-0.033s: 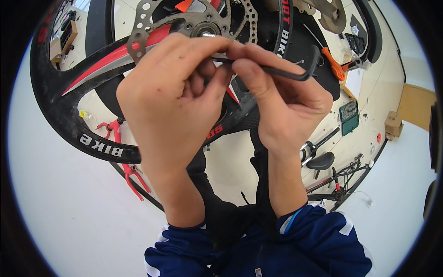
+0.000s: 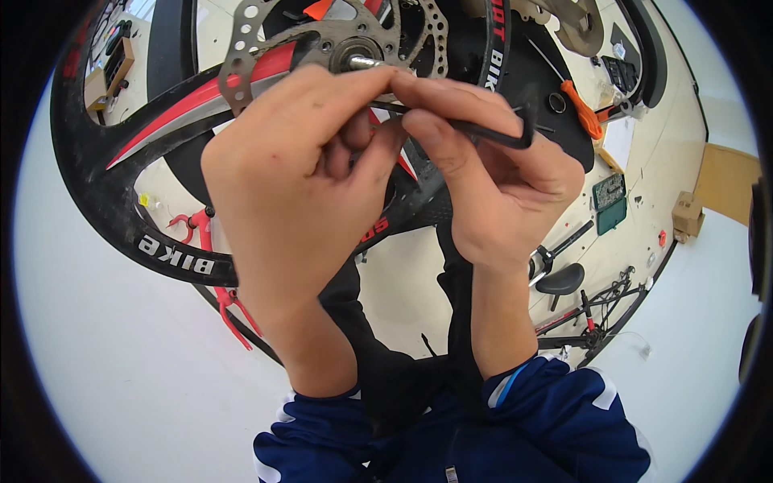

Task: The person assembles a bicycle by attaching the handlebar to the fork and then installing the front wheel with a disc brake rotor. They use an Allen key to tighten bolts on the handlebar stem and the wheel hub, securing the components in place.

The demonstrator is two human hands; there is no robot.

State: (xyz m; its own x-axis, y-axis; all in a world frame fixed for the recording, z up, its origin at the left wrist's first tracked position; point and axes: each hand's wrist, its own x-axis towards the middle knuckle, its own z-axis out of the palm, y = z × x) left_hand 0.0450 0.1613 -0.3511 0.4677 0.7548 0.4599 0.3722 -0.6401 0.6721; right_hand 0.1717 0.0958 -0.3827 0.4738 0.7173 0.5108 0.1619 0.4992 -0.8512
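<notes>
My left hand (image 2: 294, 161) pinches the far end of a black hex key (image 2: 495, 134) between thumb and forefinger. My right hand (image 2: 499, 185) grips the same key along its long arm, thumb and fingers closed, and the bent short end sticks out on its right side. The fingertips of both hands nearly meet. Just beyond them lies a black bicycle wheel (image 2: 181, 253) with broad red-and-white-trimmed spokes. Its perforated brake disc (image 2: 241, 68) and hub axle (image 2: 364, 62) show above my knuckles, while my hands hide part of the hub.
An orange-handled screwdriver (image 2: 581, 110) and a small metal ring (image 2: 556, 102) lie on a black surface right of the wheel. On the floor are a green case of small parts (image 2: 609, 203), a saddle (image 2: 561, 279), a red fork (image 2: 229, 310) and a cardboard box (image 2: 687, 213).
The hex key's bent end has swung, looking shorter and lower beside my right hand. My hands have shifted slightly, uncovering more of the axle and the small ring.
</notes>
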